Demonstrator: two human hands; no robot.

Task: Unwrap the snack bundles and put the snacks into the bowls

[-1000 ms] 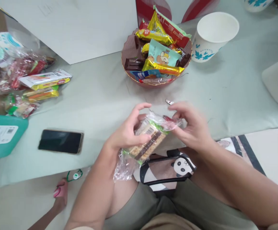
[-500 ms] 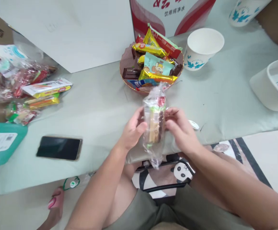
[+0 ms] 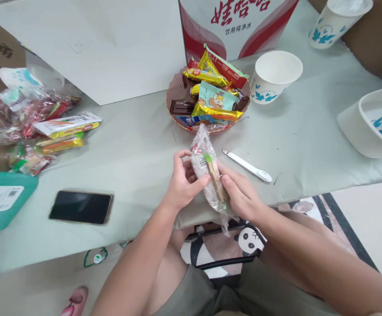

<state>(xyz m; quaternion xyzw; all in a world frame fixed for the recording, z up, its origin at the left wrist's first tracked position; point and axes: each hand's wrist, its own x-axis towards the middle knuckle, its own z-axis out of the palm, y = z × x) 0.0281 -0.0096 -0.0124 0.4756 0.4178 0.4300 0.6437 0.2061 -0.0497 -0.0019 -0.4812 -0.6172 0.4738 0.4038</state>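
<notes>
A clear plastic snack package [image 3: 210, 171] with light brown pieces inside is held between my two hands, above the table's front edge. My left hand [image 3: 185, 182] grips its left side, thumb on the wrapper. On the right side my right hand [image 3: 240, 188] holds it, thumb and fingers closed on the plastic. Just beyond the package is a pinkish bowl [image 3: 175, 85] of wrapped snacks [image 3: 215, 96]. A white utility knife [image 3: 248, 166] lies on the table to the right of the package.
A phone [image 3: 81, 207], wrapped snacks [image 3: 67, 124] and a green container [image 3: 3, 219] are at the left. Paper cups [image 3: 273, 77] and a white tub [image 3: 369, 125] stand at the right. White boxes [image 3: 112, 44] stand behind the bowl. A pink shoe [image 3: 75, 300] shows below.
The package has turned in my hands, from its broad face showing to its narrow side, and now leans. My right hand has moved slightly down, and the utility knife is now in full view.
</notes>
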